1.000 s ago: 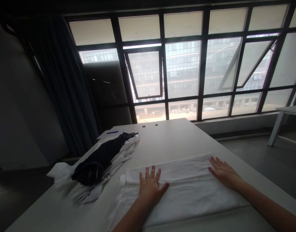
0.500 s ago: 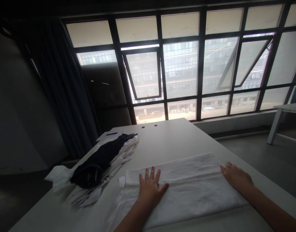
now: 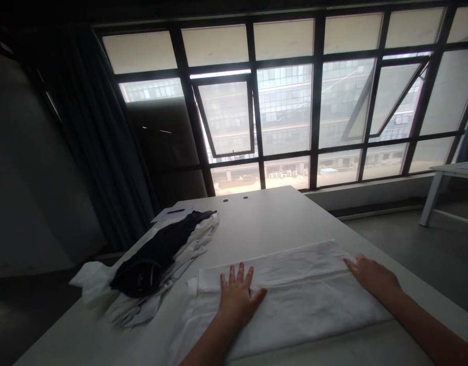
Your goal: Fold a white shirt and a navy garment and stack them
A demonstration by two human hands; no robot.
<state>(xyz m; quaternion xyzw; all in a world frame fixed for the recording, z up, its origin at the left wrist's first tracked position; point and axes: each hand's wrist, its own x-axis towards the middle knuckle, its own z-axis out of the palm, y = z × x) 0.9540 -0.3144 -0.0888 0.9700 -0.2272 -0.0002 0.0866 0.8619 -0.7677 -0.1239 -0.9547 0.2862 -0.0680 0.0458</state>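
Left fingers (image 3: pixel 240 274) spread wide and released, the left hand (image 3: pixel 237 297) pressed palm-down on the long folded white cloth (image 3: pixel 295 305), gripping nothing. By the look of it, that flat palm pins the fabric so it cannot slide. Over at 3 o'clock the right fingers (image 3: pixel 350 264) are stretched out loose too, and the right hand (image 3: pixel 373 279) lies on the cloth's right-hand end, right at its edge. Nothing is pinched as far as this view shows, so it looks like a smoothing or steadying touch on that end.

The cloth itself lies flat across the near part of the pale grey table (image 3: pixel 272 218), dead ahead of the person, with a fold line running from 9 to 3 o'clock between the two hands.

Out at 10 o'clock there is a loose heap: a dark navy garment (image 3: pixel 161 249) draped over crumpled white clothes (image 3: pixel 198 239). It sits well apart from the cloth, probably to leave room.

No bin or basket here; the clothes lie straight on the table. Beyond the heap, at 11 o'clock, a sheet of paper (image 3: pixel 163 217) carries a blue pen (image 3: pixel 176 210). At 2 o'clock a second white table (image 3: pixel 453 170) stands by the big windows (image 3: pixel 283 109).
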